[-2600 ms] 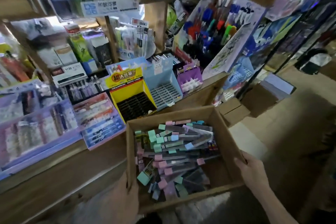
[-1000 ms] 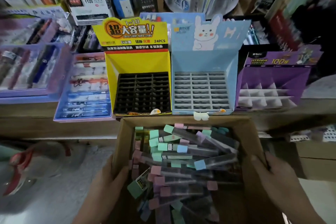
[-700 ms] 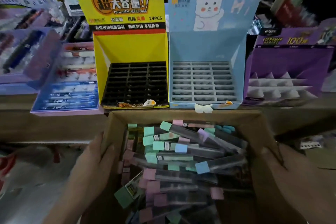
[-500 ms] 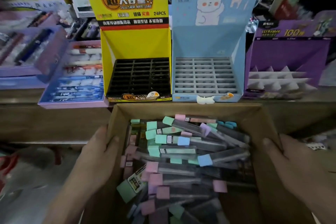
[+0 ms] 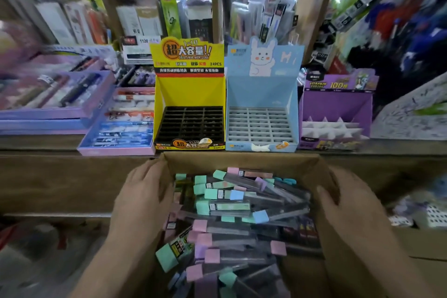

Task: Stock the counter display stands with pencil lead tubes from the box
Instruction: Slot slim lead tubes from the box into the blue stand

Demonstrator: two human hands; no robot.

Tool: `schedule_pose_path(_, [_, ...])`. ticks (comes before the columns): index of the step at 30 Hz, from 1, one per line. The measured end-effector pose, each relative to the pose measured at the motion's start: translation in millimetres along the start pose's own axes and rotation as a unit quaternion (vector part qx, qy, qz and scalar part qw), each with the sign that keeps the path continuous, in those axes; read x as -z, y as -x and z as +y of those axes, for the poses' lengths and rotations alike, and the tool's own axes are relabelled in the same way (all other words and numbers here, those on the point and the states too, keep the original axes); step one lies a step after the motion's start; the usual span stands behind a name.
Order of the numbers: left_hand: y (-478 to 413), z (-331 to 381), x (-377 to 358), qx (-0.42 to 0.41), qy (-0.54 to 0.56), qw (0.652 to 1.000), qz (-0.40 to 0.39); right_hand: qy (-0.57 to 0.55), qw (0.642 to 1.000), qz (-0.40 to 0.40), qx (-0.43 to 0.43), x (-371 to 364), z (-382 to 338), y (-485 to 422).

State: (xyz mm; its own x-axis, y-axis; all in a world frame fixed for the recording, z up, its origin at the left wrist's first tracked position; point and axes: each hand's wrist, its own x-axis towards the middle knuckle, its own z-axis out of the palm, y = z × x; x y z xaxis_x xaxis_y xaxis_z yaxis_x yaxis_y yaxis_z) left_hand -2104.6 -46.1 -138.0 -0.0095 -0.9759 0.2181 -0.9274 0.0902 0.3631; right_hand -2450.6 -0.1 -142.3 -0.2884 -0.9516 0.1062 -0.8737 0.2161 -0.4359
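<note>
An open cardboard box (image 5: 242,159) sits low in front of me, filled with several pencil lead tubes (image 5: 232,208) with green, pink, blue and purple caps. My left hand (image 5: 142,196) grips the box's left wall, thumb at the rim. On the right wall lies my right hand (image 5: 346,203), with its fingers over the rim. On the counter behind stand three display stands: a yellow one (image 5: 188,94) with a black slotted tray, a light blue one (image 5: 262,97) with a grey grid, and a purple one (image 5: 336,106) with white dividers. All their slots look bare.
The wooden counter edge (image 5: 72,152) runs across just behind the box. Purple and pink trays of pens (image 5: 118,123) lie left of the yellow stand. Shelves packed with stationery rise behind. A pen rack (image 5: 411,31) leans at the right.
The view has drawn closer and tilted up, so the stands sit higher and more shelving shows. Both hands stay on the box's side walls.
</note>
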Motion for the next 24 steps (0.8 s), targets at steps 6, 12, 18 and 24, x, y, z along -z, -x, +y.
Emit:
schedule_pose_path(6, [-15.7,23.9,-7.6,-0.119,0.056,0.977,-0.167,0.022,0.965,-0.192,0.178,4.6,-22.3,-4.9])
schedule_pose_path(12, [-30.3,27.5,-39.5,-0.111,0.036,0.956,-0.271,0.126,0.935,-0.257,0.208,-25.2,-35.2,-16.7])
schedule_pose_path(18, [-28.1,22.7,-55.9,-0.093,0.059,0.959,-0.26,0.057,0.945,-0.24,0.217,-30.1,-37.4,-27.8])
schedule_pose_path(24, [-29.4,20.3,-57.3,-0.074,0.098,0.954,-0.275,-0.01,0.954,-0.212,0.214,-44.5,-61.9,-40.1])
